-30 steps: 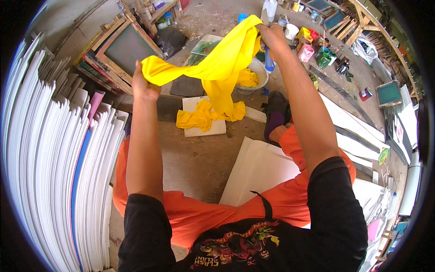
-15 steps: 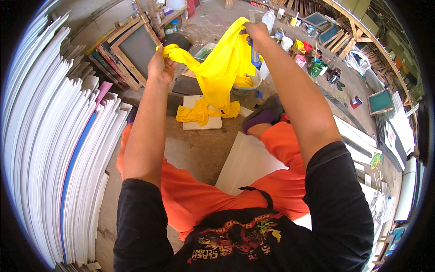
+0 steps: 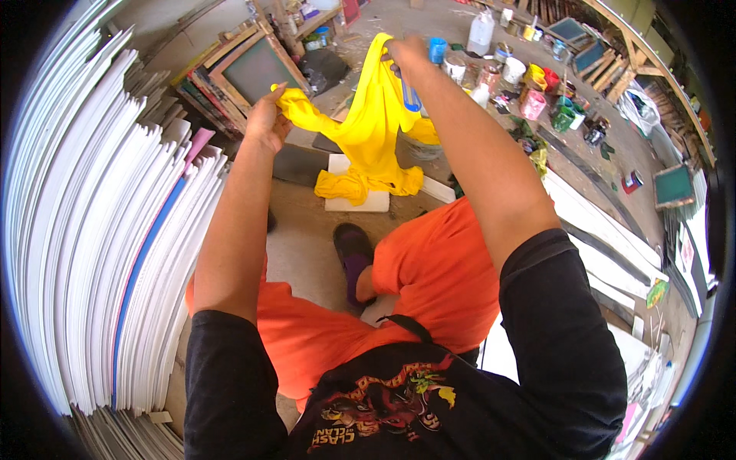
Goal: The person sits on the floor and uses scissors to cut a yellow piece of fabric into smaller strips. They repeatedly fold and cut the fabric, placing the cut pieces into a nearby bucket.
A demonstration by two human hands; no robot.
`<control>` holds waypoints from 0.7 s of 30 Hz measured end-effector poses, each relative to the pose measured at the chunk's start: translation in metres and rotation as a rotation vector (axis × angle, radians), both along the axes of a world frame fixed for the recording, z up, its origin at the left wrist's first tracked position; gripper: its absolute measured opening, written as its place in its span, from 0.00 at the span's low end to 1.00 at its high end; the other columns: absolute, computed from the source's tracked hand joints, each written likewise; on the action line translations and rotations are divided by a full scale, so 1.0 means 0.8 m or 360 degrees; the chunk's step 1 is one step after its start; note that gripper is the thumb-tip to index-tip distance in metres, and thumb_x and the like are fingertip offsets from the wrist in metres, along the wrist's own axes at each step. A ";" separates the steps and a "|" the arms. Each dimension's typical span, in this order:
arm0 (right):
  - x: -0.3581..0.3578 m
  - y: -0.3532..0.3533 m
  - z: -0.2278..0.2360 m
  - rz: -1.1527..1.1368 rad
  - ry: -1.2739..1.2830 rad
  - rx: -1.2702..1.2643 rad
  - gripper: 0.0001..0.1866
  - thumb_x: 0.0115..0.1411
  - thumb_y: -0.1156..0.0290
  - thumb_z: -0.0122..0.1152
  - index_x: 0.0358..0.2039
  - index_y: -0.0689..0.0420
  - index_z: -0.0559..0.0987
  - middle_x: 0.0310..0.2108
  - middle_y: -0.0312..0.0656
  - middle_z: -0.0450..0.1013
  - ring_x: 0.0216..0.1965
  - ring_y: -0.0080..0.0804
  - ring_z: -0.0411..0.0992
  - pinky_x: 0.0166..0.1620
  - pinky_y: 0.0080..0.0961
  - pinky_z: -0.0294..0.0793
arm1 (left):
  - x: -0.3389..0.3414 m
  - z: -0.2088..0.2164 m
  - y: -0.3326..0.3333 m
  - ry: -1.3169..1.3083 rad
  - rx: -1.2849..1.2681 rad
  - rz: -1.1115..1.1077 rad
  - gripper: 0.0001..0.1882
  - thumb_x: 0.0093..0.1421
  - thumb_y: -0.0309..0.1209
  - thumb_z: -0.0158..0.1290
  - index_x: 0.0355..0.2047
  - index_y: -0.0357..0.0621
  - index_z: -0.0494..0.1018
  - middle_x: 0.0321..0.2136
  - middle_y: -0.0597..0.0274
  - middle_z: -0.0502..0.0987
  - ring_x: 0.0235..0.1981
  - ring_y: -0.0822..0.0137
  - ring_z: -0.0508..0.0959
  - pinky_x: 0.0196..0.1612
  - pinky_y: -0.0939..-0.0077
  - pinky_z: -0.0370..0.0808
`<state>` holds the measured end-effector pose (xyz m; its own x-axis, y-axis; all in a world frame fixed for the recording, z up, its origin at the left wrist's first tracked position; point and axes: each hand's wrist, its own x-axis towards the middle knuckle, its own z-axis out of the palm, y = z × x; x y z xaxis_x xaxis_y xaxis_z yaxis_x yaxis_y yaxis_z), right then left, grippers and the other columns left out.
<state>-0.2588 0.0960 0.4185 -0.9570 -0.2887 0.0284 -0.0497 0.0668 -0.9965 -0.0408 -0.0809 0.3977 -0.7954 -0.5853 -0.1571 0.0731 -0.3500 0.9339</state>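
Note:
A long yellow cloth (image 3: 369, 126) hangs stretched between my two raised hands. My left hand (image 3: 268, 121) pinches its left end between thumb and fingers. On the other side, my right hand (image 3: 406, 60) grips the cloth's upper right part, fingers closed. A blue strip-like object (image 3: 412, 98) shows just under that hand; whether I hold it I cannot tell. The cloth's lower part meets a crumpled yellow heap (image 3: 343, 186) on a white board (image 3: 369, 202) on the floor. Behind the cloth, a tub (image 3: 423, 148) is partly hidden, with yellow fabric over it.
Tall stacks of white sheets (image 3: 84, 253) line my left. Wooden-framed screens (image 3: 257, 67) lean at the back left. Paint pots, such as a pink one (image 3: 533, 105), and a clear jug (image 3: 481, 32) stand at the back right. White strips (image 3: 602, 226) lie to the right.
My right hand has shifted slightly left, and the cloth hangs lower onto the heap. One foot has stepped back toward me, and the view has shifted.

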 end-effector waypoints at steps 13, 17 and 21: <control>0.000 -0.153 -0.158 -0.0513 0.0228 0.0494 0.19 0.56 0.62 0.61 0.37 0.69 0.81 0.29 0.51 0.79 0.27 0.43 0.78 0.31 0.37 0.77 | -0.030 -0.140 -0.176 -0.0167 0.0060 0.0485 0.13 0.61 0.29 0.58 0.42 0.33 0.73 0.34 0.54 0.78 0.30 0.59 0.80 0.33 0.62 0.80; 0.001 -0.189 -0.169 -0.0625 0.0213 0.0597 0.19 0.56 0.63 0.61 0.36 0.70 0.81 0.30 0.54 0.79 0.27 0.44 0.79 0.32 0.37 0.77 | -0.040 -0.149 -0.230 -0.0315 0.0043 0.0508 0.14 0.60 0.30 0.59 0.41 0.32 0.73 0.33 0.55 0.79 0.28 0.59 0.81 0.30 0.62 0.80; -0.024 -0.228 -0.206 -0.0531 0.0124 0.0465 0.21 0.55 0.63 0.60 0.40 0.70 0.80 0.41 0.64 0.77 0.43 0.60 0.76 0.47 0.46 0.74 | -0.055 -0.174 -0.275 -0.0313 -0.0036 0.0401 0.16 0.60 0.30 0.60 0.43 0.31 0.73 0.34 0.53 0.79 0.30 0.59 0.81 0.32 0.62 0.79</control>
